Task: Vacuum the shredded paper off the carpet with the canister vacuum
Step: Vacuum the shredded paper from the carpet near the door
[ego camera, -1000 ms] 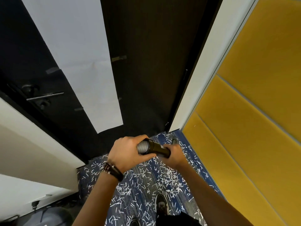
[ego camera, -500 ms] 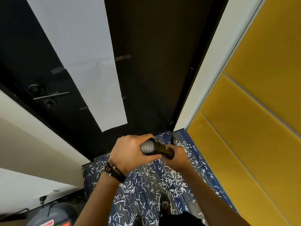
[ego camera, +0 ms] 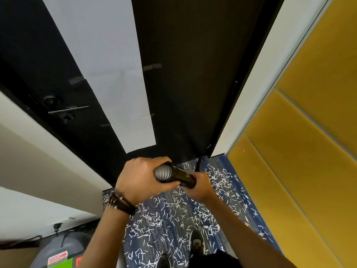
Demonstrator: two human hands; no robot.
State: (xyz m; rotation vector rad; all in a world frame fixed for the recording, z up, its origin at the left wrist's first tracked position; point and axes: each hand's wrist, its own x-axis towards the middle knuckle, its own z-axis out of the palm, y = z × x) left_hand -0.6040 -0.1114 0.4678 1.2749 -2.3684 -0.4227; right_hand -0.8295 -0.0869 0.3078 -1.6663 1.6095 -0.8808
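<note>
White shredded paper (ego camera: 173, 219) lies scattered across the blue patterned carpet (ego camera: 237, 202) below me. My left hand (ego camera: 139, 180) grips the grey ribbed hose end (ego camera: 162, 173) of the vacuum. My right hand (ego camera: 199, 187) holds the black wand tube (ego camera: 181, 176) just beyond it. The thin black wand (ego camera: 199, 163) runs down toward the carpet near the door's foot; its nozzle is hidden. The grey canister vacuum (ego camera: 58, 252) sits at the lower left.
A black door (ego camera: 193, 84) with a white sheet (ego camera: 108, 74) taped on stands straight ahead, its lever handle (ego camera: 67, 110) at left. Yellow wall panels (ego camera: 309, 132) close the right side and a white wall (ego camera: 38, 171) the left. My shoes (ego camera: 197, 242) stand on the carpet.
The view has drifted so the hands and door sit slightly further right and the canister shows more at lower left. Both hands keep the same hold on hose and wand.
</note>
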